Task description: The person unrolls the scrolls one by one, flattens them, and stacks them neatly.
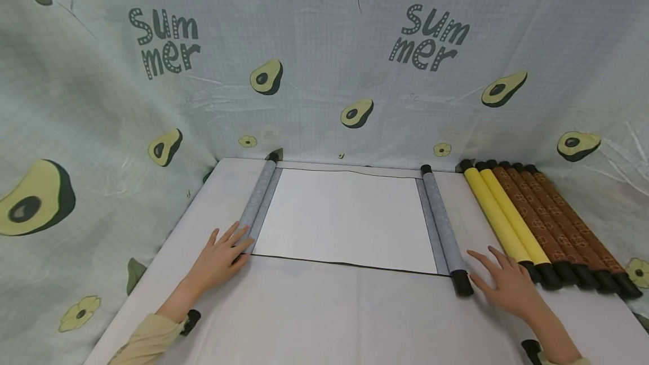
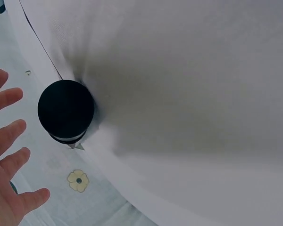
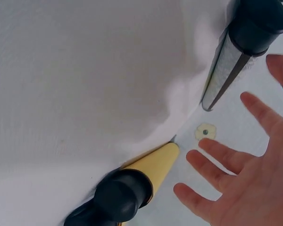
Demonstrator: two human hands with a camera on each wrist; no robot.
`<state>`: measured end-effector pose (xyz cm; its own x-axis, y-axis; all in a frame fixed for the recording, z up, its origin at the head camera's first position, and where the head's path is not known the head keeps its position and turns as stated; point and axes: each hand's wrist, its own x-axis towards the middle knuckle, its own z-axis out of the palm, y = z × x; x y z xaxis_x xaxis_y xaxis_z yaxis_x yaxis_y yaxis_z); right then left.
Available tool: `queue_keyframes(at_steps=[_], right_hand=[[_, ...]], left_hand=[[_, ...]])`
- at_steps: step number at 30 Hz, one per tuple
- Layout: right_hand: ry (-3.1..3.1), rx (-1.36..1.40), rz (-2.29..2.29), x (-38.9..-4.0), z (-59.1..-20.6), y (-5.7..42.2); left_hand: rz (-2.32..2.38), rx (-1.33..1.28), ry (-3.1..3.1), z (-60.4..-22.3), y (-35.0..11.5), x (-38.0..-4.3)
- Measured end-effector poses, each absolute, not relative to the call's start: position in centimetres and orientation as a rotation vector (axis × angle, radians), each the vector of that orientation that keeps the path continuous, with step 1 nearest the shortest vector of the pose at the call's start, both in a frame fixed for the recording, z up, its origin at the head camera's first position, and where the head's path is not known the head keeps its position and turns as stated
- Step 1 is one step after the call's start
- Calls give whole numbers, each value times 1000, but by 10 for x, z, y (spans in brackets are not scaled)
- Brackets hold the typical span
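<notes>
A scroll lies unrolled on the table, its blank white sheet (image 1: 350,218) framed by thin black lines along the far and near sides. Grey-blue rollers with black end caps form its two sides, the left roller (image 1: 258,193) and the right roller (image 1: 440,218). My left hand (image 1: 215,261) is at the near end of the left roller, fingers spread and overlapping it in the head view. Fingers loosely spread, my right hand (image 1: 509,286) is just right of the black end cap (image 1: 462,284) of the right roller. Neither hand grips anything.
To the right, two yellow scrolls (image 1: 494,213) and several brown patterned scrolls (image 1: 558,218) lie rolled side by side with black ends. A white cloth (image 1: 304,314) covers the table. Behind and at the sides hangs an avocado-print curtain (image 1: 314,32).
</notes>
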<state>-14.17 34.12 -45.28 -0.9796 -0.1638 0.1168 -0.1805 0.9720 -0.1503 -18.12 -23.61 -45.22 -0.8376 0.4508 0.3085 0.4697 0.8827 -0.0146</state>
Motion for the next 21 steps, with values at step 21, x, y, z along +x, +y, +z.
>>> queue_keyframes(at_steps=[21], right_hand=[[-3065, -79, 260, -152, -450, 379]], left_hand=[[-70, -905, -2565, -457, -208, -175]])
